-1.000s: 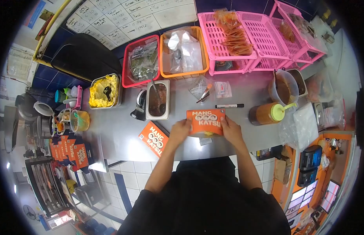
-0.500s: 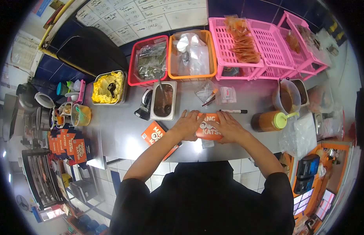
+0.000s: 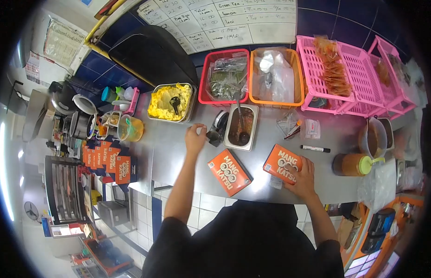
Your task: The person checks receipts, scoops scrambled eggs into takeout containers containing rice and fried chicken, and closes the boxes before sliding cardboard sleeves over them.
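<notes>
My right hand (image 3: 304, 180) grips the right end of an orange food box (image 3: 279, 162) printed MANG KATSU, thumb on its top. A second orange food box (image 3: 228, 172) lies closed and tilted on the counter to its left. Above the counter, my left hand (image 3: 195, 139) is closed with fingers curled together; whether something small is pinched there I cannot make out. Just right of it stands a black tape dispenser (image 3: 218, 129). A metal pan (image 3: 232, 144) of dark sauce with a ladle (image 3: 241, 123) sits beside the dispenser.
A tub of yellow spread (image 3: 171, 103), a red basket (image 3: 205, 98) and an orange basket (image 3: 300, 99) line the back. Pink racks (image 3: 359, 74) stand at back right. A marker (image 3: 316, 148) and a sauce bottle (image 3: 350, 164) lie to the right; stacked orange boxes (image 3: 115, 163) stand left.
My left hand has left the box and moved left to the tape dispenser. My right hand stays on the box, now turned at an angle. The view has shifted left.
</notes>
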The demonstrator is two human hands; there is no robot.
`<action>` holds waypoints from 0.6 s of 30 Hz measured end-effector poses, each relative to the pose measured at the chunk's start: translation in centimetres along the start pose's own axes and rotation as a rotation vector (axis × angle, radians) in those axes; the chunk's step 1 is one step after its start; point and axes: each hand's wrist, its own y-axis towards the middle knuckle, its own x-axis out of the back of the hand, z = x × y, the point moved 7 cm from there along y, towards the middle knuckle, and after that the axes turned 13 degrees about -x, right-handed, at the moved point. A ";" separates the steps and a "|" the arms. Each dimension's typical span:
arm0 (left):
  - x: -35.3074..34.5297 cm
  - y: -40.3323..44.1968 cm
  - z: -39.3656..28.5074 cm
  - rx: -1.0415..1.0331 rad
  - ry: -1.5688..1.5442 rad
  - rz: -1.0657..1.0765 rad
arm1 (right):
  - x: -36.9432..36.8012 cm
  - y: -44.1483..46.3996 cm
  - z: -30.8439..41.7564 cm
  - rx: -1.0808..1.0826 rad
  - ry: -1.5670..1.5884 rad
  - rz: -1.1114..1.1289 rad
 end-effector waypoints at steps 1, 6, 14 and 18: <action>-0.9 0.3 1.7 0.232 -0.224 0.198 | -0.1 -0.3 0.3 -0.029 0.005 -0.007; -3.9 -0.9 2.6 0.697 -0.846 0.791 | -0.9 -1.7 1.4 -0.149 0.005 -0.067; -4.5 -4.4 6.4 0.521 -1.379 0.438 | -1.1 -2.2 2.4 -0.191 0.000 -0.146; -4.5 -5.6 6.3 0.354 -0.882 0.269 | -1.1 -2.2 2.6 -0.188 -0.002 -0.158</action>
